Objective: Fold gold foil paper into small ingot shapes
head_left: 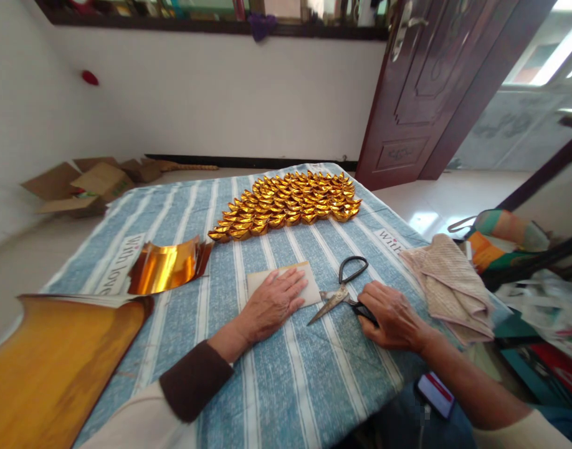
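Note:
My left hand (273, 304) lies flat, fingers spread, on a small pale sheet of paper (309, 277) on the blue striped tablecloth (276, 380). My right hand (392, 317) rests beside it, its fingers on one black handle of a pair of scissors (343, 292) that lies on the cloth with its blades partly apart, pointing at the sheet. Farther back, many folded gold paper ingots (288, 202) sit packed in rows.
A curled stack of gold foil sheets (167, 265) lies left of my hands, and a large gold sheet (52, 368) fills the near left corner. A folded beige cloth (449, 284) sits at the right edge. Cardboard boxes (80, 184) lie on the floor; a dark door (430, 87) stands open.

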Action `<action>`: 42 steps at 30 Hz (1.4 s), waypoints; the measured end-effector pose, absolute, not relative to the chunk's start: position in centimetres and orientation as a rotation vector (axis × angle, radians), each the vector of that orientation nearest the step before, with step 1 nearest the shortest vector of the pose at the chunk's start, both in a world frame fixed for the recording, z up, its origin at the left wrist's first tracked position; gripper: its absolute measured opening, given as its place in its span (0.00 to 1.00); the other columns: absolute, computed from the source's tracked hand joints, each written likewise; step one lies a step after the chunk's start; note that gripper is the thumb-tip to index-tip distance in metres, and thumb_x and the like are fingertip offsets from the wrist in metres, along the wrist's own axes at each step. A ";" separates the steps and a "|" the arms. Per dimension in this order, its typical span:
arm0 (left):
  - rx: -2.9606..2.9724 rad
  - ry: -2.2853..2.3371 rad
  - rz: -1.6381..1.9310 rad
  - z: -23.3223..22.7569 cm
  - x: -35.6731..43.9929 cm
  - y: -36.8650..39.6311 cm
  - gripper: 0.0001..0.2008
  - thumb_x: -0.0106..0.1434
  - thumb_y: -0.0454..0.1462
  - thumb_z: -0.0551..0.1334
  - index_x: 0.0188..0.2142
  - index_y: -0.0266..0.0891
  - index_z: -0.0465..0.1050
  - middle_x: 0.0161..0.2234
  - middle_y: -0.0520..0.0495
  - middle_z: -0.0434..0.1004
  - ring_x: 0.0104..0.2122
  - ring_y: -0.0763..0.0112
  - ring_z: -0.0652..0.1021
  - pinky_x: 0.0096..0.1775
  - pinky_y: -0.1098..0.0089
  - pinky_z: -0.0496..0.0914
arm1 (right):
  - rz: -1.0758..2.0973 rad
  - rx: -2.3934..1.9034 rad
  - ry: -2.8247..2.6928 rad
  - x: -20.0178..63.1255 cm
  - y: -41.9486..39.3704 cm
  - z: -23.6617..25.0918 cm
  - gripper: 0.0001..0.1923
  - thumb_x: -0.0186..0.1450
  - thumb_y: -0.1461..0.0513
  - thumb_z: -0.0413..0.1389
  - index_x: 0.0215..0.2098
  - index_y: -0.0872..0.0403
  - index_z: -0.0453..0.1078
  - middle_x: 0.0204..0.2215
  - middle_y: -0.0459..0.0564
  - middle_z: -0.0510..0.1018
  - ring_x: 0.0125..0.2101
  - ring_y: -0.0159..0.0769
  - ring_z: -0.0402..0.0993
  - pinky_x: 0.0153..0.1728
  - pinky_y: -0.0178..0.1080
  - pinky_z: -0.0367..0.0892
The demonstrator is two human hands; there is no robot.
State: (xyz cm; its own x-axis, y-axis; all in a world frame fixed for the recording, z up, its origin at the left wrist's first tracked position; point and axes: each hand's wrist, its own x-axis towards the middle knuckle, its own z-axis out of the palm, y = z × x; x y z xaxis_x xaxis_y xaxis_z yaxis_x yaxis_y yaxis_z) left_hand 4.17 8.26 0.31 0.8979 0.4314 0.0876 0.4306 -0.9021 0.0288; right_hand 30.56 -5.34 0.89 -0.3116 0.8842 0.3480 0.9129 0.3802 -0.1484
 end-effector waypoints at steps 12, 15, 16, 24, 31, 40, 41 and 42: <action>2.936 0.889 -0.012 0.6 5.0 8.1 0.24 0.72 0.44 0.45 0.65 0.41 0.53 0.66 0.42 0.50 0.65 0.61 0.54 0.61 0.52 0.48 | -0.235 -1.520 -2.230 30.4 -4.7 0.4 0.10 0.64 0.60 0.54 0.26 0.53 0.66 0.25 0.48 0.68 0.30 0.36 0.63 0.33 0.38 0.58; 2.963 0.926 0.074 0.6 5.5 8.3 0.23 0.72 0.44 0.45 0.64 0.41 0.55 0.66 0.41 0.53 0.64 0.60 0.56 0.61 0.52 0.49 | -0.237 -1.495 -2.215 30.7 -4.0 0.3 0.09 0.64 0.60 0.54 0.26 0.53 0.67 0.25 0.48 0.68 0.30 0.36 0.64 0.34 0.38 0.59; 2.970 0.940 0.109 0.6 5.7 8.4 0.23 0.72 0.44 0.45 0.63 0.40 0.56 0.65 0.40 0.54 0.64 0.59 0.56 0.61 0.51 0.50 | -0.234 -1.488 -2.215 30.8 -3.8 0.3 0.09 0.64 0.60 0.54 0.26 0.53 0.67 0.25 0.48 0.69 0.30 0.36 0.64 0.34 0.38 0.59; 2.915 0.988 0.130 -0.1 6.6 9.2 0.24 0.72 0.47 0.44 0.63 0.40 0.57 0.65 0.39 0.53 0.64 0.57 0.56 0.60 0.47 0.50 | -0.227 -1.483 -2.251 31.5 -2.4 0.4 0.08 0.64 0.61 0.53 0.27 0.53 0.69 0.26 0.50 0.69 0.31 0.38 0.64 0.35 0.40 0.61; 2.844 0.970 0.074 -0.6 6.4 9.5 0.26 0.71 0.49 0.45 0.64 0.42 0.54 0.67 0.40 0.48 0.66 0.57 0.51 0.60 0.48 0.46 | -0.275 -1.478 -2.309 31.3 -2.9 0.3 0.11 0.66 0.61 0.51 0.29 0.54 0.70 0.27 0.51 0.69 0.31 0.38 0.63 0.35 0.40 0.61; 2.792 0.973 0.020 -0.4 6.5 9.5 0.27 0.71 0.49 0.45 0.65 0.42 0.52 0.68 0.40 0.45 0.66 0.55 0.48 0.61 0.46 0.44 | -0.288 -1.445 -2.340 31.4 -2.8 0.2 0.12 0.67 0.60 0.51 0.28 0.54 0.70 0.27 0.51 0.69 0.31 0.38 0.63 0.34 0.40 0.60; 2.789 0.974 0.003 -0.3 6.6 9.5 0.27 0.71 0.49 0.44 0.65 0.42 0.52 0.68 0.40 0.44 0.66 0.56 0.47 0.61 0.46 0.44 | -0.282 -1.442 -2.339 31.4 -2.8 0.2 0.12 0.67 0.60 0.50 0.28 0.54 0.70 0.26 0.51 0.69 0.31 0.38 0.63 0.34 0.40 0.60; 2.786 0.973 -0.011 -0.2 6.6 9.5 0.27 0.71 0.49 0.44 0.65 0.42 0.51 0.68 0.40 0.43 0.66 0.56 0.47 0.61 0.46 0.43 | -0.279 -1.440 -2.338 31.4 -2.9 0.3 0.12 0.67 0.60 0.50 0.28 0.54 0.70 0.26 0.51 0.69 0.31 0.38 0.63 0.34 0.40 0.60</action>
State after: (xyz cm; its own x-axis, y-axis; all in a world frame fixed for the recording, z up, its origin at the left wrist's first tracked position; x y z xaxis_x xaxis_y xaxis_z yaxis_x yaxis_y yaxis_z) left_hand 6.57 9.48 -0.18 0.7847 0.6160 -0.0696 0.6175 -0.7666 0.1760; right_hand 31.40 -2.89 0.26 -0.4031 0.8147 0.4168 0.8899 0.4552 -0.0293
